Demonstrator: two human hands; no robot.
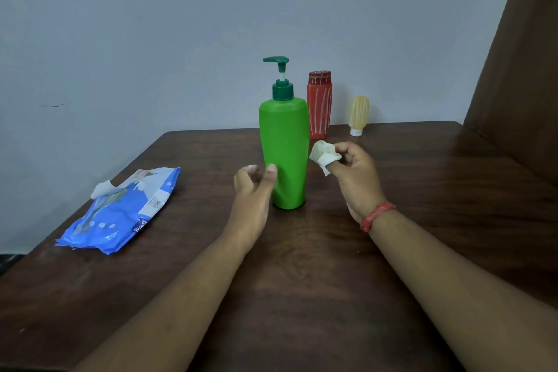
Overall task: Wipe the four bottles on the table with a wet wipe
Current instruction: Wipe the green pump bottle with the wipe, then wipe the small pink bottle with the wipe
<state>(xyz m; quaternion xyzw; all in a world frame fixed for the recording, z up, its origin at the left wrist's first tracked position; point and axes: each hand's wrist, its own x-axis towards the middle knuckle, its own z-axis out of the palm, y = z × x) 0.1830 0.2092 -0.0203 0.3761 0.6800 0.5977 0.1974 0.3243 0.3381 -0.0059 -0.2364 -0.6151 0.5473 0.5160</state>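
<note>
Three bottles are in sight on the dark wooden surface (302, 266): a tall green pump bottle (283, 154) standing upright near the middle, a red bottle (319, 106) just behind it, and a small yellow bottle (358, 115) standing on its cap further right, at the far edge. One crumpled wet wipe (323, 156) sits pinched in the fingers of the right hand (356, 178), held just beside the green bottle. The left hand (253, 193) hovers at the bottle's other side, fingers loosely curled and apart, thumb tip at its wall. One blue wipes pack (120, 211) lies well off to the left.
</note>
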